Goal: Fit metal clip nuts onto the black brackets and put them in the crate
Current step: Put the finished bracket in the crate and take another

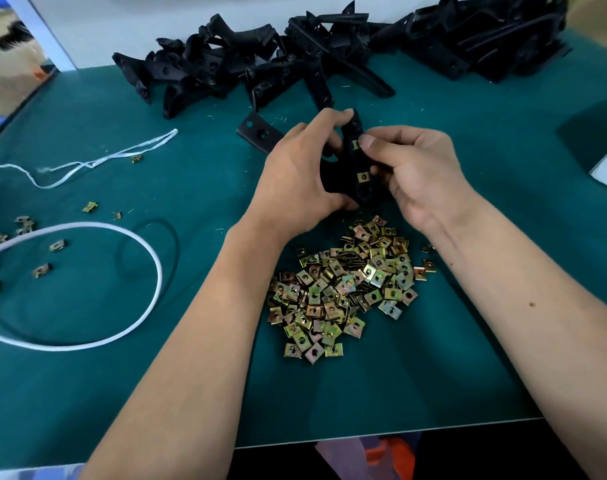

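Observation:
My left hand [300, 174] grips a black bracket [359, 190] upright above the green table. One brass-coloured clip nut [363, 176] sits on the bracket's lower part. My right hand [416, 171] pinches a second clip nut [356, 144] against the bracket's upper edge with thumb and forefinger. A heap of loose clip nuts [343, 289] lies just below both hands. Several more black brackets [295, 60] are piled along the table's far side. No crate is in view.
A loose black bracket [259, 135] lies flat behind my left hand. A white cord loop [149, 251] and white string [87, 164] lie at the left among scattered clip nuts [58, 244]. The table's front edge [399, 433] runs near my forearms.

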`<action>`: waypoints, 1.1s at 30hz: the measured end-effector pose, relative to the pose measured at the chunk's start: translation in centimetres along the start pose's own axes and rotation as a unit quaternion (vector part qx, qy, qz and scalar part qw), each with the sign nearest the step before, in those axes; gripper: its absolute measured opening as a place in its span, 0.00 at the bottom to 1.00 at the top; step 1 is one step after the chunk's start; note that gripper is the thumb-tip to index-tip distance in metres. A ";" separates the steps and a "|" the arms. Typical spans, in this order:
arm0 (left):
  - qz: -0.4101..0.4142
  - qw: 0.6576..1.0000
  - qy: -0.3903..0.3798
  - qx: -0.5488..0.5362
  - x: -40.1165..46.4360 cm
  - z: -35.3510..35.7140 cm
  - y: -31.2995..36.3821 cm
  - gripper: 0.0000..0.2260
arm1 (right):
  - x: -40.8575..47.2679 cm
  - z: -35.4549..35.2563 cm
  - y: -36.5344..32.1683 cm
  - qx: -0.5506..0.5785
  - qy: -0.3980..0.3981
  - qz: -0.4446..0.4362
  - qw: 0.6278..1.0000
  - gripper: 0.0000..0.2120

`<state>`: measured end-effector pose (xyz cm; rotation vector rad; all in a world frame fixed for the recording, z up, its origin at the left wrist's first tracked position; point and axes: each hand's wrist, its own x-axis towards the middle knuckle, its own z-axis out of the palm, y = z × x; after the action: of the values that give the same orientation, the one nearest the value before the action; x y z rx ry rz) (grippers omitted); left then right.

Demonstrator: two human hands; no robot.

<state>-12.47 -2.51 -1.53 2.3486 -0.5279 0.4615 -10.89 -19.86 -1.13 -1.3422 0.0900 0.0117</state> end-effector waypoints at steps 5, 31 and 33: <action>-0.011 1.000 0.007 -0.003 0.0 0.2 0.4 0.45 | -0.1 -0.1 0.1 0.009 -0.004 -0.038 0.999 0.12; 0.109 0.960 0.143 0.214 2.2 2.0 8.8 0.33 | -4.7 -3.6 -4.3 -0.377 0.120 -0.289 0.872 0.10; 0.123 0.960 0.121 0.220 2.9 2.2 11.1 0.30 | -5.4 -5.3 -5.5 -0.378 0.127 -0.299 0.867 0.08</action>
<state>-15.01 -12.38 4.20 2.5978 -0.6572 1.0617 -16.21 -26.02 3.46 -2.1058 -0.1300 -0.7275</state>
